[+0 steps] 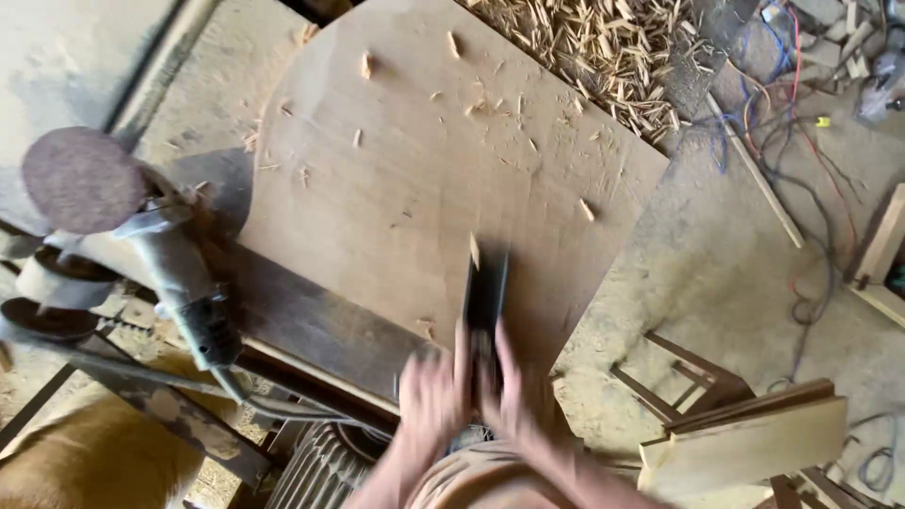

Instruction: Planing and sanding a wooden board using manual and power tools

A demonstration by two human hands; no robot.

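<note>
We look straight down on a big rounded plywood panel lying across a dark workbench, and both hands are on one tool. Our left hand and right hand sit side by side at the near edge of the panel, fingers wrapped tight around the rear of a dark, narrow hand plane. The plane lies flat on the wood, its nose pointing away from us, and both it and the hands are blurred. A pale sliver of wood stands at the plane's far tip.

Loose chips dot the panel, and a thick heap of wood shavings piles up at its far edge. Off to our left an angle grinder with a round reddish sanding disc rests on the bench. On the right, the dusty floor carries tangled red and blue cables and a few wooden boards.
</note>
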